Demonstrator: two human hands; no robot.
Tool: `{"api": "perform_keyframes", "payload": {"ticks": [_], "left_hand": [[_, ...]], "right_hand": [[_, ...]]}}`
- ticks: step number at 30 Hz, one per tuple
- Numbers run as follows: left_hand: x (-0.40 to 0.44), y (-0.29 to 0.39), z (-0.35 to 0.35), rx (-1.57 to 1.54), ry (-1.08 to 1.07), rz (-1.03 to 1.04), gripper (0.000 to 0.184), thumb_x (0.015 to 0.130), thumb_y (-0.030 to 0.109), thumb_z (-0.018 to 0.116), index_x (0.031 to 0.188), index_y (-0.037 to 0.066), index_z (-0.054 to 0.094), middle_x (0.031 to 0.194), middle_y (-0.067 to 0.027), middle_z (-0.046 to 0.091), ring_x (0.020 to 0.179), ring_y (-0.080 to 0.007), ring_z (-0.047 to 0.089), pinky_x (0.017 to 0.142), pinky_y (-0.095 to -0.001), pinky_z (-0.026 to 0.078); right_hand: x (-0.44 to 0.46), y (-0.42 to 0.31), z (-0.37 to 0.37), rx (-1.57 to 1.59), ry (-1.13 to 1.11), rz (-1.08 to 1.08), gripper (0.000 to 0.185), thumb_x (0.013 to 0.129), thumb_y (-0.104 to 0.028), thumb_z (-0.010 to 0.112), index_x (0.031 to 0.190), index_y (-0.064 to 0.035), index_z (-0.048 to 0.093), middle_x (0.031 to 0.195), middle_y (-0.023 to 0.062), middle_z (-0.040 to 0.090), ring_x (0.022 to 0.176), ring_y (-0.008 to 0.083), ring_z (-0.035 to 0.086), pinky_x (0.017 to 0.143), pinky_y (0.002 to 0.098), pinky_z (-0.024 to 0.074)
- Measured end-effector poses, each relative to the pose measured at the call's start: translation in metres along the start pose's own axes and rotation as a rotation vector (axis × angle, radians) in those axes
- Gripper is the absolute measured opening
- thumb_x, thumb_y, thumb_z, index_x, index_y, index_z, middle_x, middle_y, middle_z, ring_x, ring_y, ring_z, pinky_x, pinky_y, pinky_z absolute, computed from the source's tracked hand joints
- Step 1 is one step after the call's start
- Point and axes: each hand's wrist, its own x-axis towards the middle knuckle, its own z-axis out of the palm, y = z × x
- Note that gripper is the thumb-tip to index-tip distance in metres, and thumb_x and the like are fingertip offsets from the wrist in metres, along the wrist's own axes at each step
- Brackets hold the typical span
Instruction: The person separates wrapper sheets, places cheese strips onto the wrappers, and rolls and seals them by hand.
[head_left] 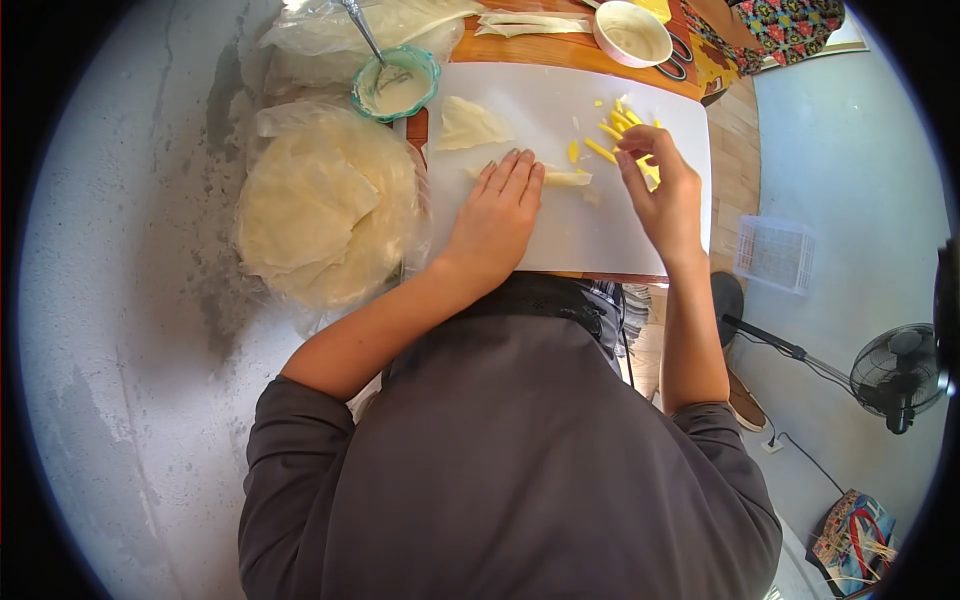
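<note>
My left hand [497, 212] lies flat, its fingers stretched over a thin rolled wrapper [568, 178] on the white board [570, 235]. The roll's right end sticks out past the fingertips. Above it lies a pale wedge-shaped wrapper sheet [470, 124]. My right hand [664, 190] is at the board's right side, thumb and forefinger drawn together over several yellow strips [622, 122]. Whether a strip is between those fingers cannot be made out, and the hand covers part of the pile.
Left of the board, a stack of round wrappers [310, 205] rests in clear plastic. A teal bowl [397, 90] of white paste holds a spoon [362, 28]. Behind the board are a pinkish bowl [632, 36], scissors [678, 58] and flat wrapper strips [530, 22]. Another person's patterned clothing [790, 28] shows top right.
</note>
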Motion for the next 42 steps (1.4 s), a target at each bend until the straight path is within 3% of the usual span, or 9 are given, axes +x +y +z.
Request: {"api": "perform_keyframes", "payload": {"ticks": [9, 12, 13, 25, 31, 34, 37, 40, 42], "left_hand": [[0.014, -0.03, -0.018, -0.157, -0.015, 0.215, 0.028, 0.08, 0.009, 0.057, 0.106, 0.003, 0.067, 0.103, -0.005, 0.062, 0.104, -0.0232, 0.057, 0.089, -0.0371, 0.046], [0.004, -0.038, -0.019, -0.242, -0.001, 0.329, 0.029, 0.08, 0.008, 0.057, 0.107, 0.003, 0.067, 0.107, -0.0056, 0.062, 0.106, -0.0246, 0.057, 0.093, -0.0402, 0.046], [0.001, -0.038, -0.021, -0.241, 0.007, 0.331, 0.03, 0.08, 0.007, 0.057, 0.108, 0.003, 0.066, 0.11, -0.0061, 0.062, 0.108, -0.0252, 0.057, 0.096, -0.0413, 0.045], [-0.034, -0.025, -0.027, -0.316, -0.042, 0.204, 0.036, 0.082, 0.001, 0.061, 0.118, 0.002, 0.062, 0.131, -0.012, 0.059, 0.129, -0.0283, 0.051, 0.108, -0.0454, 0.041], [-0.034, -0.025, -0.028, -0.332, -0.026, 0.205, 0.035, 0.08, 0.0, 0.063, 0.115, 0.001, 0.063, 0.132, -0.0132, 0.057, 0.128, -0.0287, 0.051, 0.107, -0.0429, 0.042], [-0.034, -0.022, -0.03, -0.326, -0.005, 0.205, 0.036, 0.079, 0.0, 0.064, 0.115, 0.001, 0.063, 0.13, -0.0139, 0.057, 0.126, -0.0294, 0.052, 0.106, -0.0419, 0.043], [-0.035, -0.021, -0.029, -0.335, 0.025, 0.196, 0.037, 0.078, -0.001, 0.065, 0.115, 0.0, 0.063, 0.128, -0.0147, 0.058, 0.124, -0.03, 0.053, 0.105, -0.041, 0.044], [-0.036, -0.023, -0.03, -0.357, 0.024, 0.184, 0.036, 0.079, -0.001, 0.065, 0.114, 0.0, 0.063, 0.127, -0.0151, 0.058, 0.123, -0.0305, 0.054, 0.103, -0.0402, 0.045], [-0.036, -0.024, -0.03, -0.374, 0.024, 0.175, 0.035, 0.079, -0.001, 0.065, 0.114, -0.001, 0.062, 0.127, -0.015, 0.058, 0.123, -0.0307, 0.054, 0.102, -0.0398, 0.045]], "right_hand": [[0.064, 0.04, -0.02, -0.216, 0.056, -0.166, 0.013, 0.089, -0.004, 0.064, 0.1, -0.0037, 0.07, 0.093, 0.0108, 0.068, 0.085, 0.0251, 0.064, 0.077, 0.0356, 0.0512], [0.103, 0.075, -0.022, -0.367, 0.104, -0.355, 0.016, 0.086, -0.002, 0.061, 0.099, -0.0058, 0.07, 0.088, 0.0116, 0.064, 0.085, 0.0294, 0.06, 0.076, 0.0402, 0.0488], [0.115, 0.085, -0.021, -0.438, 0.008, -0.269, 0.025, 0.085, -0.001, 0.059, 0.103, -0.0115, 0.072, 0.097, 0.0102, 0.063, 0.097, 0.0297, 0.058, 0.082, 0.0402, 0.0489], [0.174, 0.11, 0.0, -1.014, -0.353, -0.063, 0.037, 0.088, -0.009, 0.058, 0.116, -0.0272, 0.072, 0.112, 0.0048, 0.059, 0.109, 0.0282, 0.051, 0.092, 0.0456, 0.0446], [0.168, 0.094, -0.005, -0.913, -0.423, -0.012, 0.028, 0.091, -0.017, 0.055, 0.107, -0.024, 0.076, 0.117, 0.0078, 0.059, 0.117, 0.0289, 0.05, 0.096, 0.0481, 0.0427], [0.169, 0.118, -0.012, -0.79, -0.356, -0.073, 0.034, 0.087, -0.005, 0.057, 0.11, -0.0209, 0.075, 0.104, 0.0084, 0.06, 0.098, 0.0271, 0.056, 0.087, 0.0389, 0.0466], [0.17, 0.136, -0.035, -0.452, -0.342, -0.243, 0.03, 0.089, -0.002, 0.055, 0.111, -0.0123, 0.073, 0.1, 0.0058, 0.061, 0.092, 0.0217, 0.056, 0.08, 0.032, 0.0466], [0.122, 0.067, -0.046, -0.042, -0.315, 0.013, 0.033, 0.089, -0.001, 0.055, 0.11, -0.0186, 0.073, 0.107, 0.0045, 0.059, 0.092, 0.018, 0.057, 0.08, 0.0285, 0.0476], [0.092, 0.045, -0.037, 0.083, -0.41, -0.05, 0.033, 0.088, 0.003, 0.055, 0.109, -0.0165, 0.072, 0.103, 0.0035, 0.059, 0.085, 0.0163, 0.057, 0.075, 0.0265, 0.0472]]}}
